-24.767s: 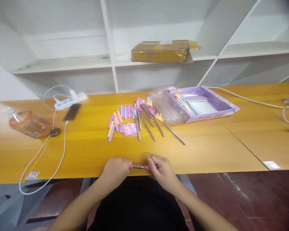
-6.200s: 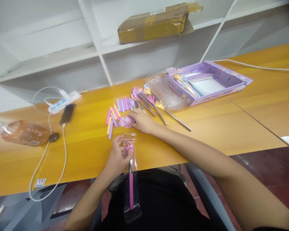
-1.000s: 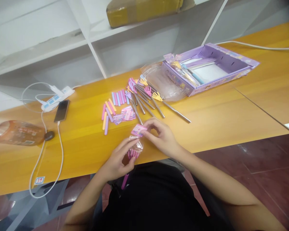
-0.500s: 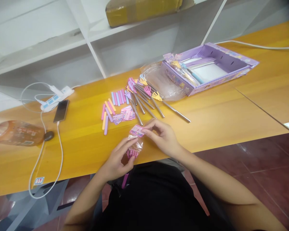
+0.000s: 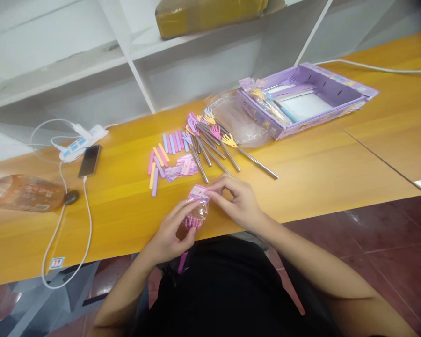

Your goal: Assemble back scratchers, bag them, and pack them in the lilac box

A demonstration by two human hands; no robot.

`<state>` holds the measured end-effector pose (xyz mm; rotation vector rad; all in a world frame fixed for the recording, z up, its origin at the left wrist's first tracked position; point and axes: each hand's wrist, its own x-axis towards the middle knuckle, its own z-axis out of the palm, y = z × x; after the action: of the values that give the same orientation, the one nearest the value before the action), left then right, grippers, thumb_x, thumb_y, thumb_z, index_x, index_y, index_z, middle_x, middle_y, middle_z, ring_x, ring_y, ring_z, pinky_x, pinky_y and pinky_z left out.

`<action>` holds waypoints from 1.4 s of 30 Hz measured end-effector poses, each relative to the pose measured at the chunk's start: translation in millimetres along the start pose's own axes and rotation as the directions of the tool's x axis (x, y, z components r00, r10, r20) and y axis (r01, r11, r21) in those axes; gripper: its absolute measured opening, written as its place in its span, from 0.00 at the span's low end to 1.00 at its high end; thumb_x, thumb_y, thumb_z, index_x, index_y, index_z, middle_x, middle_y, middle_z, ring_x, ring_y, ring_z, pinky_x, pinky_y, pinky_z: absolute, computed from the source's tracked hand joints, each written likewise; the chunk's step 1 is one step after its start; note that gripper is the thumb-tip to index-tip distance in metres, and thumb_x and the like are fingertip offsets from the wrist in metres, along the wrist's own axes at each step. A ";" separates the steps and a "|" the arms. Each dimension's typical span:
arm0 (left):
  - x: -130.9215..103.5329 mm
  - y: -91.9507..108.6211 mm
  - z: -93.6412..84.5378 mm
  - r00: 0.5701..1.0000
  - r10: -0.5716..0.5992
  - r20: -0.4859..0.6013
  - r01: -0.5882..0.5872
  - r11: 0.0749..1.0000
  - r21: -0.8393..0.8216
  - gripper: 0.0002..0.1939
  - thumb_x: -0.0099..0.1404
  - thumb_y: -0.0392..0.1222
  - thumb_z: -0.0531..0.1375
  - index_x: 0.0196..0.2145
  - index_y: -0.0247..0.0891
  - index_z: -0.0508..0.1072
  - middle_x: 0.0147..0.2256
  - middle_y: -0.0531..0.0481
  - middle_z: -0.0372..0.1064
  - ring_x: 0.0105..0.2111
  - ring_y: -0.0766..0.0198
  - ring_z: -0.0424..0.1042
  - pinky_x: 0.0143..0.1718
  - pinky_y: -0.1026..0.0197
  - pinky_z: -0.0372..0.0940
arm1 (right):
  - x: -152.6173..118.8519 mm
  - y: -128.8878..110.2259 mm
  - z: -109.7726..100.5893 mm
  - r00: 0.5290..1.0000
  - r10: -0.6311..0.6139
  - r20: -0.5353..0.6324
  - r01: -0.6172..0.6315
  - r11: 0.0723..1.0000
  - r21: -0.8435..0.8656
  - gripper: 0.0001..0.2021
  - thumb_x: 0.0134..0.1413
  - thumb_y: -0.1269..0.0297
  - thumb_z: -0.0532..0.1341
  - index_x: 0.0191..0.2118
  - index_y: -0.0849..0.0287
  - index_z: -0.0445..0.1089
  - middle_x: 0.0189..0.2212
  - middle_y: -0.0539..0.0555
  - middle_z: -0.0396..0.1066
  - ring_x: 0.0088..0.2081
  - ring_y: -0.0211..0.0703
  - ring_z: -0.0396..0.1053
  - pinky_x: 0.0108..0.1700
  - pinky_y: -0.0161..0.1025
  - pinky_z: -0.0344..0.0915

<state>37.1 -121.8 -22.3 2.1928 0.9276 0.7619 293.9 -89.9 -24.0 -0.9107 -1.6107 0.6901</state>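
Between my hands is a clear plastic bag (image 5: 200,211) with a pink hand-shaped back scratcher (image 5: 193,223) inside, its claws toward the table and its pink handle end showing below the table edge. My left hand (image 5: 173,229) is closed around the bag and scratcher from the left. With thumb and forefinger, my right hand (image 5: 236,199) pinches the pink printed card (image 5: 198,192) at the bag's top. Beyond lie several loose back scratchers (image 5: 210,140) with metal rods, a small pile of printed cards (image 5: 182,167) and several coloured handle sleeves (image 5: 156,164).
A purple box (image 5: 301,105) with packed scratchers stands at the back right, beside clear plastic bags (image 5: 242,121). To the left are a phone (image 5: 90,161), a power strip (image 5: 84,142), white cables and an orange bottle (image 5: 26,193). Shelves rise behind the table.
The printed card at the bag's top has tilted and shows more of its face, lying flatter over the bag. Both hands keep nearly the same place and grip.
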 end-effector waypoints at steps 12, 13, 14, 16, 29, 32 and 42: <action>-1.2 -2.3 1.4 1.000 0.004 0.002 -0.004 1.000 0.005 0.38 0.73 0.32 0.62 0.77 0.51 0.63 0.70 0.42 0.68 0.70 0.49 0.69 0.73 0.47 0.66 | -0.2 0.9 4.3 0.972 -0.234 0.017 0.235 0.965 -0.120 0.12 0.72 0.73 0.66 0.56 0.53 0.76 0.38 0.53 0.75 0.36 0.44 0.75 0.39 0.43 0.74; -1.0 -2.2 1.4 1.000 0.005 -0.001 -0.005 1.000 0.006 0.38 0.73 0.32 0.62 0.77 0.51 0.63 0.70 0.42 0.68 0.70 0.49 0.69 0.73 0.47 0.66 | -0.4 1.0 4.7 0.971 -0.238 0.021 0.239 0.961 -0.139 0.12 0.72 0.72 0.66 0.56 0.53 0.75 0.39 0.53 0.74 0.36 0.44 0.74 0.39 0.43 0.75; -0.8 -2.1 1.5 1.000 0.006 -0.004 -0.006 1.000 0.005 0.38 0.73 0.32 0.62 0.77 0.51 0.63 0.70 0.42 0.68 0.70 0.49 0.69 0.73 0.47 0.66 | -0.6 1.1 4.9 0.970 -0.241 0.025 0.242 0.958 -0.153 0.12 0.72 0.72 0.66 0.56 0.53 0.74 0.40 0.54 0.74 0.36 0.43 0.74 0.40 0.43 0.75; -0.5 -1.7 1.6 1.000 0.008 -0.005 -0.008 1.000 0.001 0.38 0.73 0.32 0.62 0.77 0.50 0.63 0.70 0.42 0.68 0.70 0.49 0.70 0.72 0.47 0.67 | -0.6 0.8 4.6 0.968 -0.247 0.035 0.250 0.955 -0.159 0.11 0.72 0.72 0.66 0.55 0.54 0.74 0.44 0.56 0.73 0.37 0.43 0.74 0.41 0.44 0.76; -1.2 -0.5 1.3 1.000 0.016 -0.020 -0.016 0.999 0.032 0.37 0.73 0.33 0.62 0.76 0.50 0.63 0.68 0.41 0.69 0.68 0.50 0.71 0.71 0.49 0.68 | -2.9 0.4 0.2 0.950 -0.298 0.096 0.311 0.935 -0.171 0.18 0.70 0.75 0.62 0.61 0.54 0.73 0.48 0.60 0.69 0.48 0.52 0.75 0.47 0.50 0.77; -1.2 0.2 1.1 0.999 0.022 -0.044 -0.020 0.999 0.045 0.37 0.73 0.33 0.62 0.76 0.49 0.64 0.66 0.41 0.70 0.66 0.51 0.73 0.69 0.51 0.69 | -4.2 3.9 1.3 0.932 -0.340 0.127 0.360 0.911 -0.200 0.22 0.69 0.75 0.62 0.64 0.52 0.72 0.48 0.60 0.69 0.47 0.52 0.75 0.44 0.49 0.77; -1.9 -2.0 1.4 0.998 0.015 -0.061 -0.013 0.999 0.035 0.37 0.73 0.34 0.63 0.76 0.49 0.63 0.67 0.41 0.68 0.67 0.50 0.71 0.71 0.50 0.67 | -5.0 6.7 3.3 0.927 -0.338 0.161 0.370 0.896 -0.246 0.25 0.68 0.75 0.61 0.66 0.50 0.70 0.50 0.60 0.69 0.46 0.51 0.74 0.44 0.49 0.77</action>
<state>36.2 -122.7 -25.1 2.2191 0.9638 0.8291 292.6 -90.4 -32.9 -0.7487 -1.9455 0.2708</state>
